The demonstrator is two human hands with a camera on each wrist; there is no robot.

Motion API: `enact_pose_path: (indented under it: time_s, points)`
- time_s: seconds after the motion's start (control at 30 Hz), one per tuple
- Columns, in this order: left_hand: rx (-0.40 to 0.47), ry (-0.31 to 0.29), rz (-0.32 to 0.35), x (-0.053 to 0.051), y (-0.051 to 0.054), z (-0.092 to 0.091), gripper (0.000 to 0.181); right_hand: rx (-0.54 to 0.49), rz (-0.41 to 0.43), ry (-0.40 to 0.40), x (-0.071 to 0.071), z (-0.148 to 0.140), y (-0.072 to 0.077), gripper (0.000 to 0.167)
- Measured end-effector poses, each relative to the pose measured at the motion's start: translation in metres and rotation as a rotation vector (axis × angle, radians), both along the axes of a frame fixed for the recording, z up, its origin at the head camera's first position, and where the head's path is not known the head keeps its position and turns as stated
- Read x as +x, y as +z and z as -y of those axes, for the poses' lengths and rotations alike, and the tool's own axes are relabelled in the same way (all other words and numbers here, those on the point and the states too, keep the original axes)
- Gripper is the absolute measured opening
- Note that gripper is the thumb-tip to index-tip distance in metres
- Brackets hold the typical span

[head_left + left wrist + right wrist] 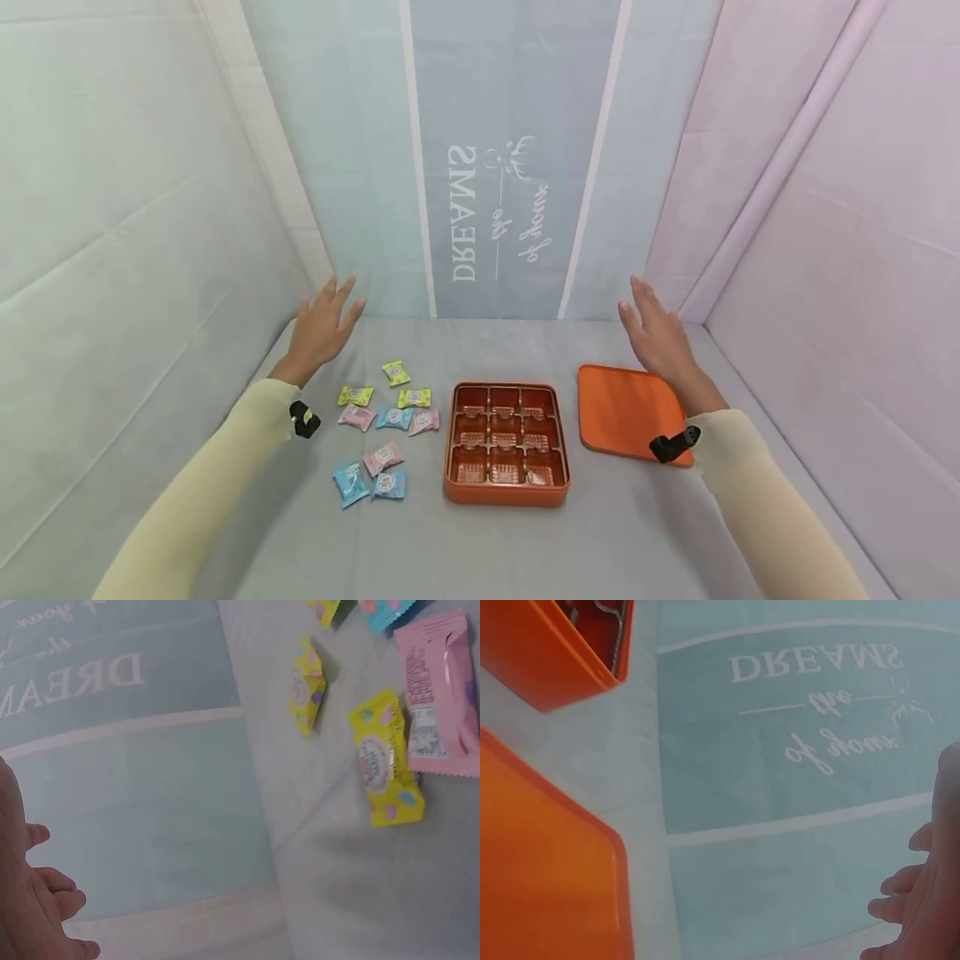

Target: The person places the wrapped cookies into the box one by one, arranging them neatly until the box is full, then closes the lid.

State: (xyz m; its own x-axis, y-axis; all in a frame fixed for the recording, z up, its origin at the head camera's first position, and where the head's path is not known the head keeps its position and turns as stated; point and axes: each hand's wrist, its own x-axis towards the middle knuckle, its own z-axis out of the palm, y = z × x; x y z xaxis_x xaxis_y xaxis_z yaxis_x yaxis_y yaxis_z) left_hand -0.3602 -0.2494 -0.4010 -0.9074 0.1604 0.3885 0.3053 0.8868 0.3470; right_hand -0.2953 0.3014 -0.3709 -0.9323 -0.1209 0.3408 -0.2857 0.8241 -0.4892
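Note:
My left hand [321, 325] is raised past the far left of the wrapped candies, fingers extended and holding nothing. My right hand [658, 333] is held up over the far edge of a flat orange lid [626, 408], also with extended fingers and nothing in it. Between the arms sits an orange box [506, 497] with a clear tray of several compartments, none with candy inside. To its left lie three yellow candies [382, 761], three pink candies [442, 697] and three blue candies [350, 483]. In the right wrist view, the box's corner [577, 667] and part of the lid show.
A grey cloth covers the table [510, 550]. Behind it hangs a blue-green curtain [517, 100] with mirrored white lettering. Pale fabric walls [112, 208] stand at both sides. Small black devices [303, 419] are strapped to both wrists.

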Motion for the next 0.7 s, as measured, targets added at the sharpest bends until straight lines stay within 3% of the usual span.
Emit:
enact_pose_path:
  time_s: [0.2,0.37,0.7]
  points:
    - [0.047,-0.013,0.018,0.013,-0.013,-0.003,0.070,-0.041,-0.010,0.035,0.009,0.009,-0.018,0.069]
    - [0.072,-0.037,0.059,0.017,-0.024,-0.007,0.069,-0.079,-0.005,0.068,0.018,0.019,-0.031,0.068]
    - [0.119,-0.057,0.149,0.035,-0.041,-0.010,0.066,-0.110,0.056,0.107,0.049,0.042,-0.057,0.067]
